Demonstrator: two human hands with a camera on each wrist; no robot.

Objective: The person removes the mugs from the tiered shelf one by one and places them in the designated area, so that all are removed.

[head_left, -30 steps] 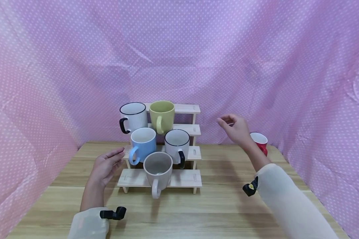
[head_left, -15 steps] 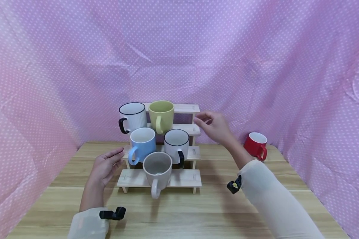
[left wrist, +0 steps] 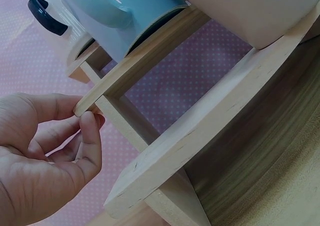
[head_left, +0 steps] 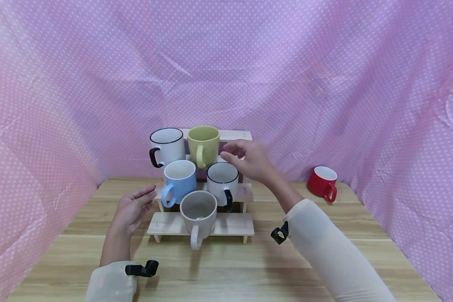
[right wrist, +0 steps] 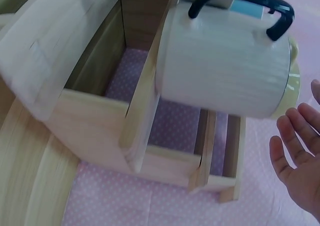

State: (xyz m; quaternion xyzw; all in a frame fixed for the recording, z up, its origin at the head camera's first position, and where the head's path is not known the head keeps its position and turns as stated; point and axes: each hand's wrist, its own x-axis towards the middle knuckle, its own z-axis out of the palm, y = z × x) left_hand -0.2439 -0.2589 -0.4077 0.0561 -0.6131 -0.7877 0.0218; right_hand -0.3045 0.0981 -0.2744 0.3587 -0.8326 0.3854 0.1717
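Wooden rack (head_left: 167,222) is pinched by left hand (head_left: 133,208); right hand (head_left: 250,157) (fingers parted) hovers near yellow mug (head_left: 210,147).

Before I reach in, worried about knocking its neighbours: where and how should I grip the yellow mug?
Probably round the body, from the right: the yellow mug stands upright, its handle facing front, with a white mug close on its left, none right.

A light wooden table (head_left: 211,277) with streaky grain spreads wide beneath everything. Pink-purple cloth (head_left: 226,63) with small white dots hangs behind the table and along its left and right sides, creased and folded in places. A red mug (head_left: 316,184) with a white inside stands upright near the table's far right corner, its handle (head_left: 334,193) turned toward the table's front right.
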